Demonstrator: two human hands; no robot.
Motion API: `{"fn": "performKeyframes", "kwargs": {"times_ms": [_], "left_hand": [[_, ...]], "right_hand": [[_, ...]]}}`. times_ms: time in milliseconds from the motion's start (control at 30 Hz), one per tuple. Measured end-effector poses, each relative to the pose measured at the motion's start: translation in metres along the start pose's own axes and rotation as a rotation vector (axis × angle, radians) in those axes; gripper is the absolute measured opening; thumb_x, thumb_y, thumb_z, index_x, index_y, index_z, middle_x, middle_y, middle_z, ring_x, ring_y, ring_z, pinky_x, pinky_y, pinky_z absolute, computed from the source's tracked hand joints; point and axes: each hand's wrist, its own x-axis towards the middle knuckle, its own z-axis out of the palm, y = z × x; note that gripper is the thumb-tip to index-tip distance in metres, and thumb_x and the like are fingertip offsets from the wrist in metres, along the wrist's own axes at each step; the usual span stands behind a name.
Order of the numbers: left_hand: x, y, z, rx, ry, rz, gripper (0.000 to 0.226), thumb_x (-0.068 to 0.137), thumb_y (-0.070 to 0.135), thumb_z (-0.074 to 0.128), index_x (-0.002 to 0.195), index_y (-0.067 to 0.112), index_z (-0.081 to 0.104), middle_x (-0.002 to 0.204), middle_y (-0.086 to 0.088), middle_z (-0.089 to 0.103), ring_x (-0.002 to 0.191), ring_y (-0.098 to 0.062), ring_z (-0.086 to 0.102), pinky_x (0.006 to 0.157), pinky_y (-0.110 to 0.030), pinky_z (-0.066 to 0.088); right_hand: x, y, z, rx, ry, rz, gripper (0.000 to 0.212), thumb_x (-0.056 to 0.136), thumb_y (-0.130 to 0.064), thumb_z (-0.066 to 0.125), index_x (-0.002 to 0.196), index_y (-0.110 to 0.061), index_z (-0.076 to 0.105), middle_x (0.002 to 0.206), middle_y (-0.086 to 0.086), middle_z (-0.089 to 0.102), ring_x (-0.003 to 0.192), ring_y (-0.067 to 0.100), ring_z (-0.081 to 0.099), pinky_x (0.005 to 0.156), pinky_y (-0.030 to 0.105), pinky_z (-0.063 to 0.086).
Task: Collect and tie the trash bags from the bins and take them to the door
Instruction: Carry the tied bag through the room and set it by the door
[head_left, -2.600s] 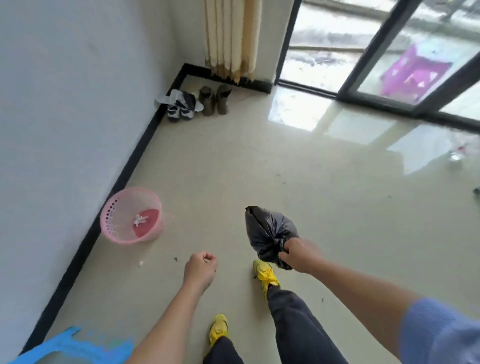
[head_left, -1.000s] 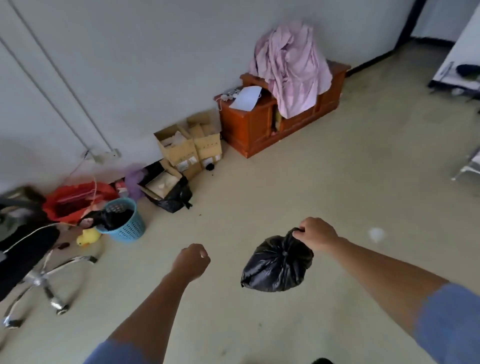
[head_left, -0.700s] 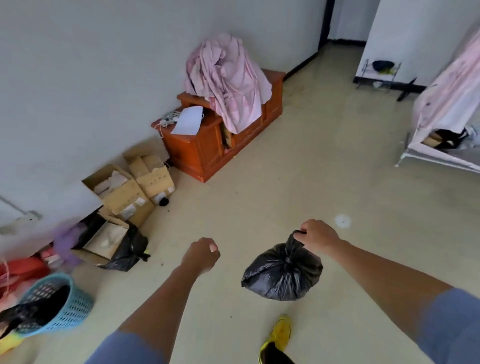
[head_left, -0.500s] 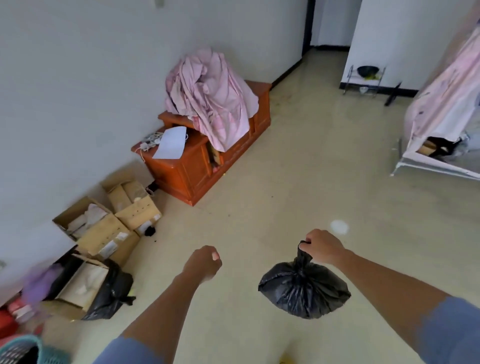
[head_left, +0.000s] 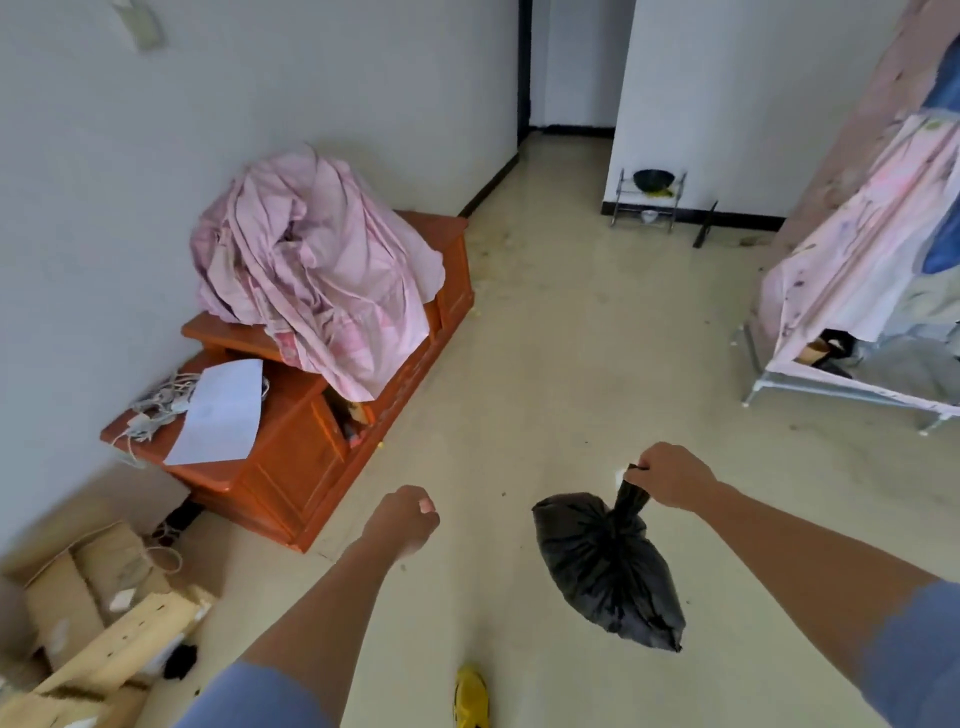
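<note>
A: How far along is it?

B: One bag looks finished. The knotted black plastic trash bag (head_left: 608, 566) hangs clear of the pale floor, just ahead of a yellow shoe (head_left: 470, 696). The right hand (head_left: 670, 480) has its fingers curled tight round the bag's twisted neck. The left hand (head_left: 402, 522) is a closed fist holding nothing.

A: What's left?

B: Carrying it to the door, I judge. The dark doorway (head_left: 566, 67) at the room's far end, if that's the one, is well apart. This view doesn't show whether other bins remain.

A: And against a second ago?

B: The blue mesh basket with its black liner has left the view. The orange wooden cabinet (head_left: 291, 457) under the crumpled pink sheet (head_left: 311, 265) sits nearer, and the bag hangs lower beneath the fist.
</note>
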Motion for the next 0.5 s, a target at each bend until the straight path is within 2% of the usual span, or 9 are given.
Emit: {"fn": "performKeyframes", "kwargs": {"times_ms": [100,200,333,500], "left_hand": [[0.097,0.039,-0.051,0.005,-0.02,0.07,0.021,0.09,0.026,0.052,0.106,0.018,0.063,0.117,-0.005,0.06,0.101,-0.024,0.059,0.083,-0.032,0.051],[0.189,0.093,-0.098,0.016,-0.005,0.15,0.019,0.09,0.022,0.052,0.102,0.016,0.066,0.116,-0.004,0.062,0.104,-0.025,0.06,0.085,-0.03,0.049],[0.306,0.16,-0.122,-0.014,-0.057,0.207,0.012,0.088,0.023,0.054,0.092,0.021,0.064,0.106,-0.003,0.063,0.093,-0.024,0.064,0.077,-0.03,0.053],[0.453,0.235,-0.129,-0.057,-0.091,0.21,0.01,0.085,0.018,0.057,0.076,0.022,0.06,0.094,-0.005,0.063,0.084,-0.026,0.063,0.077,-0.036,0.055]], "right_hand": [[0.074,-0.017,-0.049,0.047,0.041,0.087,0.04,0.087,-0.032,0.059,0.054,-0.013,0.047,0.054,0.001,0.048,0.053,0.017,0.048,0.05,0.027,0.034],[0.144,-0.035,-0.099,0.092,0.108,0.107,0.038,0.088,-0.034,0.057,0.058,-0.011,0.051,0.06,0.004,0.052,0.057,0.017,0.05,0.051,0.029,0.035],[0.244,-0.045,-0.139,0.134,0.126,0.13,0.035,0.087,-0.034,0.055,0.06,-0.012,0.052,0.064,0.003,0.054,0.061,0.019,0.051,0.051,0.029,0.035],[0.396,-0.039,-0.174,0.156,0.089,0.137,0.031,0.085,-0.034,0.057,0.06,-0.016,0.053,0.06,-0.001,0.055,0.057,0.015,0.051,0.049,0.026,0.034]]}}
